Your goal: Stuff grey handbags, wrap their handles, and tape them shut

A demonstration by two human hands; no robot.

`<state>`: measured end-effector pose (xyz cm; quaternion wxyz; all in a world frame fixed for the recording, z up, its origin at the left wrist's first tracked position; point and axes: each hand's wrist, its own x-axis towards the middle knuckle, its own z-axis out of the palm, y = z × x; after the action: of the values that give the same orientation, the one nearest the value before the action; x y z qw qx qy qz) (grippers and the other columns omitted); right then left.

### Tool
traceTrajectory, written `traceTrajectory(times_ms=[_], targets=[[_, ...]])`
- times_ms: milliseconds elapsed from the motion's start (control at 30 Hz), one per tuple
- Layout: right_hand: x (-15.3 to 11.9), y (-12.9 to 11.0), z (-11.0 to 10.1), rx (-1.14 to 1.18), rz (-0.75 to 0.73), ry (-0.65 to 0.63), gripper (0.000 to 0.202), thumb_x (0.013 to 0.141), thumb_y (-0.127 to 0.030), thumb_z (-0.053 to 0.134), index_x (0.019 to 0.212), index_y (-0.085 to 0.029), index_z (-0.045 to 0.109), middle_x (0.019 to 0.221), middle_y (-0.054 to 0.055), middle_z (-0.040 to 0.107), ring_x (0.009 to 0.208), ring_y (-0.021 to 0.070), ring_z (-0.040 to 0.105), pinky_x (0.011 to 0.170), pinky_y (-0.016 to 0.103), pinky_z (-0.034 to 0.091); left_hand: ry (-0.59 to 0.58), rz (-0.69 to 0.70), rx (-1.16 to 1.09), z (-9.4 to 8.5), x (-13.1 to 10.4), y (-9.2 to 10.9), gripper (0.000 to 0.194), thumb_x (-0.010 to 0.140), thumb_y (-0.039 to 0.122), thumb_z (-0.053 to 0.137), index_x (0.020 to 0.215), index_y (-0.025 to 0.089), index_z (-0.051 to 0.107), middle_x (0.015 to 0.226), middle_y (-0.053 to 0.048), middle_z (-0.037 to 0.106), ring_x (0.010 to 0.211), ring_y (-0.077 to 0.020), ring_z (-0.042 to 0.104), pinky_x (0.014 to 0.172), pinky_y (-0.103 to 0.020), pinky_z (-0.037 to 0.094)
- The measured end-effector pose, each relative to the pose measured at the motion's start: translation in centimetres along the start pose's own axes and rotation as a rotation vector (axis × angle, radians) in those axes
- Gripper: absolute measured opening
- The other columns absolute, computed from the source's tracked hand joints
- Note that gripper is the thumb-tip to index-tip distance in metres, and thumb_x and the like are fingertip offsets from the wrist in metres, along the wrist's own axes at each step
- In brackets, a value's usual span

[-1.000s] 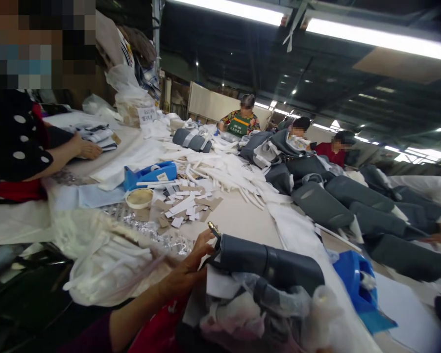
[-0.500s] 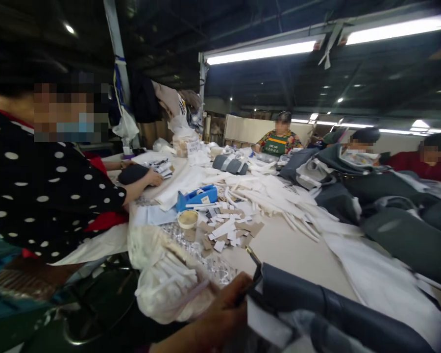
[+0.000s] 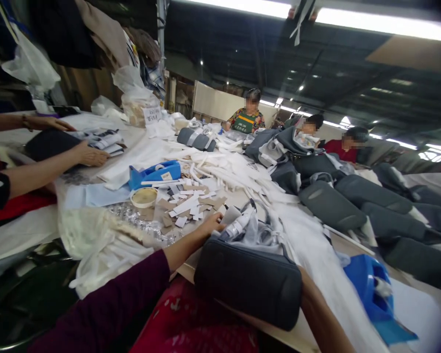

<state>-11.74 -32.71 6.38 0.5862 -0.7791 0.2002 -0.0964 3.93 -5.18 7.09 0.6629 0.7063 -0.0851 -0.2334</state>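
Note:
A dark grey bag (image 3: 246, 279) rests on its side at the table's near edge, against my red apron (image 3: 191, 323). Straps and clear plastic wrapping (image 3: 255, 225) bunch along its upper side. My left hand (image 3: 211, 225) grips the bag's far left corner by the wrapped strap, its fingers curled. At the right end my right hand (image 3: 306, 284) holds the bag from the side, with its fingers mostly hidden behind it. Beyond my left hand lie scattered white and brown card pieces (image 3: 191, 203).
A blue tape dispenser (image 3: 156, 172) and a tape roll (image 3: 144, 197) lie ahead on the left; another blue dispenser (image 3: 371, 284) is at right. White strips (image 3: 235, 171) cover mid-table. Grey bags (image 3: 332, 206) pile up on the right. A co-worker's hands (image 3: 90, 154) handle a dark bag at left.
My view has swung right and down. The bag has moved left and turned broadside, and my right hand has come into view at its right end.

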Motion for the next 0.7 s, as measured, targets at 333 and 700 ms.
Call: traceTrajectory(times_ms=[333,700], targets=[[-4.1,-2.9,-1.6,-0.219,-0.112,0.292,0.043,0.078,-0.046,0.059,0.113,-0.021,0.064,0.115,0.008,0.066,0.110,0.0297,0.059,0.100,0.045,0.041,0.174,0.241,0.132,-2.5,-6.2,1.1,0.037,0.088,0.041,0.049,0.115,0.019,0.060,0.121,-0.008,0.062,0.115,-0.0261,0.054,0.095,-0.035,0.043],[-4.6,-11.0,8.4,-0.919,-0.844,-0.217,0.045,0.085,-0.046,0.066,0.121,-0.020,0.058,0.110,0.009,0.062,0.100,0.0289,0.057,0.086,0.043,0.046,0.249,0.287,-0.026,1.0,-14.0,-2.8,0.046,0.080,0.041,0.069,0.115,0.023,0.045,0.112,-0.007,0.059,0.102,-0.0238,0.058,0.089,-0.036,0.047]])
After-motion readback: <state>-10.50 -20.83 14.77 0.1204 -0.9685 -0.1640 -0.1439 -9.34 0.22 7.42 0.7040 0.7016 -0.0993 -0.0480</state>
